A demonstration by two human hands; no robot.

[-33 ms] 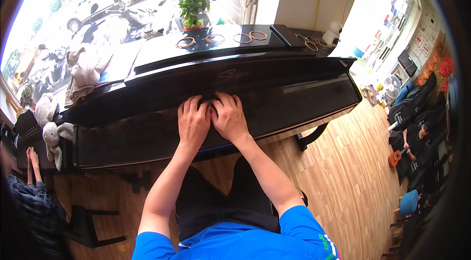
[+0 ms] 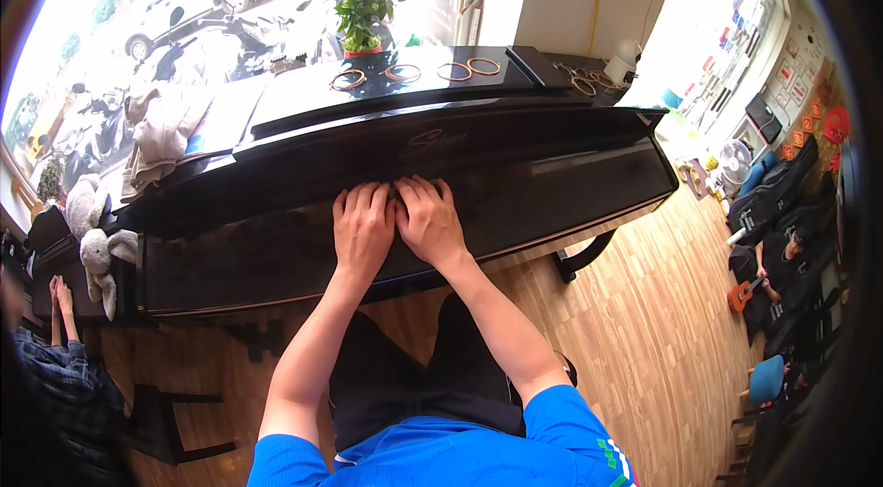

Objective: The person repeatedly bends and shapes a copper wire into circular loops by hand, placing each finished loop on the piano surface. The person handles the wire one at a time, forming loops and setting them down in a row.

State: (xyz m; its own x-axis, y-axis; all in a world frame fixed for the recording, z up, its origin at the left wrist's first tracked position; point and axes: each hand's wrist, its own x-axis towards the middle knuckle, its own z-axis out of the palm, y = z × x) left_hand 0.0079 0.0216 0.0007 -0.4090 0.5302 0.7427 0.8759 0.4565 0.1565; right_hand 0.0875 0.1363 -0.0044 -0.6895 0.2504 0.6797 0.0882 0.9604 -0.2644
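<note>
My left hand [image 2: 363, 228] lies palm down on the closed lid of a black piano [image 2: 552, 191], its fingers extended toward the upright panel behind. Close beside it, my right hand [image 2: 428, 222] rests on the same lid, also palm down with fingers stretched forward. The two thumbs nearly meet, and a small dark spot between the index fingers is too unclear to name. Neither hand shows anything held.
Atop the piano are several coiled strings [image 2: 402, 73] and a potted plant [image 2: 361, 4]. At left lie a grey cloth [image 2: 161, 133] and a plush rabbit [image 2: 95, 250]; another person's hands [image 2: 61, 296] show beyond a dark chair [image 2: 170, 423]. Far right, someone holds a ukulele [image 2: 740, 294].
The index fingers of both hands have straightened slightly forward, and the right middle finger has come down a little. The palms and arms stay in place.
</note>
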